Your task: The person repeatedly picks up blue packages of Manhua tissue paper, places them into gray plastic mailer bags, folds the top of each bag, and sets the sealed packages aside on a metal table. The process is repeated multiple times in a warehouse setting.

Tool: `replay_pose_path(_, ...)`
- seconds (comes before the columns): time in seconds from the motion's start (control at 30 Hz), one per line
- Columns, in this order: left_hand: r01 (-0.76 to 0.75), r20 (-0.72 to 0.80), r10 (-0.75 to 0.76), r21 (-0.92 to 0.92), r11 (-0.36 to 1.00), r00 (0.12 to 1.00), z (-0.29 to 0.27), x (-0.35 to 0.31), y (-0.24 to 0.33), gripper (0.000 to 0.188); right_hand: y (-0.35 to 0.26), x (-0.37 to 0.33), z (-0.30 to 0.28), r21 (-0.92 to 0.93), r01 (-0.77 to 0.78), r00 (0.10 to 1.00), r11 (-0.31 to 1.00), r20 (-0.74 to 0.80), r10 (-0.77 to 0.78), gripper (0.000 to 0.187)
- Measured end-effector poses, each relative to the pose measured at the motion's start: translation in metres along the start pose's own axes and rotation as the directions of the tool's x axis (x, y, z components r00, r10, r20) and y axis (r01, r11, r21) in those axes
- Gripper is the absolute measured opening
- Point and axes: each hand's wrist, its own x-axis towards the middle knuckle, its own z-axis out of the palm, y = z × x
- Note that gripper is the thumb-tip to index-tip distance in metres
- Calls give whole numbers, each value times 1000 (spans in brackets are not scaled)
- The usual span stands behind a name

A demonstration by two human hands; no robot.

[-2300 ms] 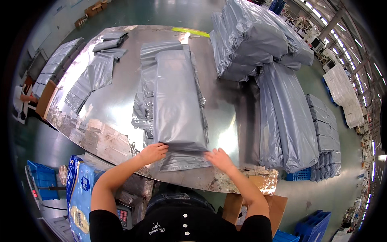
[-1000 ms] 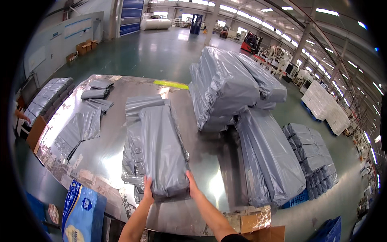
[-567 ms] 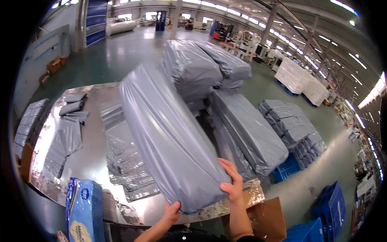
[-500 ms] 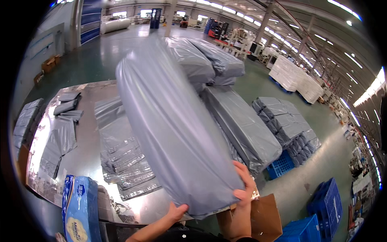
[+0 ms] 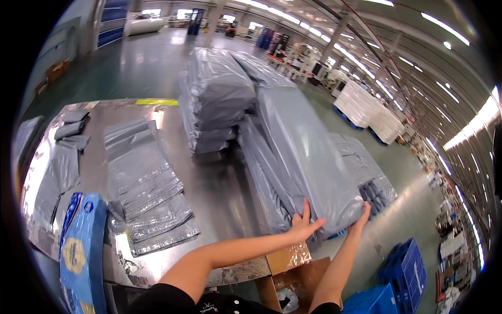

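A long, bulky grey plastic package (image 5: 303, 141) lies on top of other grey packages (image 5: 261, 178) at the right side of the metal table (image 5: 219, 193). Its near end is between my two hands. With thumb and fingers spread around the near left corner, my left hand (image 5: 304, 225) grips it. My right hand (image 5: 360, 215) wraps the near right corner, its fingertips on the side. What the package contains is hidden. Left of my hands, flat grey plastic bags (image 5: 144, 183) lie overlapping on the table.
Stacked grey packages (image 5: 217, 94) stand at the table's far side. More flat bags (image 5: 63, 167) and a blue tissue pack (image 5: 83, 246) lie at left. An open cardboard box (image 5: 293, 261) is below my hands. Blue crates (image 5: 405, 269) and other grey bundles (image 5: 361, 162) stand to the right.
The package has moved right, from over the middle of the table onto the right-hand stack. Both my hands moved right with it, uncovering the flat bags and bare metal.
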Motion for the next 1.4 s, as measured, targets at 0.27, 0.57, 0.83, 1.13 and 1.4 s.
replay_pose_path(0.27,-99,-188,219,500,860,957,-170,-131,-101,86,10,-28,3,-817,575,242,45,117,-963,66)
replay_pose_path(0.57,951,-703,650,-292,106,-288,-379,-677,-96,57,133,-308,190,207,792,217,574,784,-582,14)
replay_pose_path(0.83,837,-814,-511,-465,289,-276,-290,-708,-73,93,333,-576,260,-844,-278,-448,458,536,716,64)
replay_pose_path(1.13,585,-994,-105,-97,805,-20,-212,-567,-82,50,295,-536,281,-567,-508,-350,648,824,445,87)
replay_pose_path(1.4,531,-901,272,421,735,337,-192,-474,-107,63,287,-413,219,-381,-581,-126,719,915,383,92)
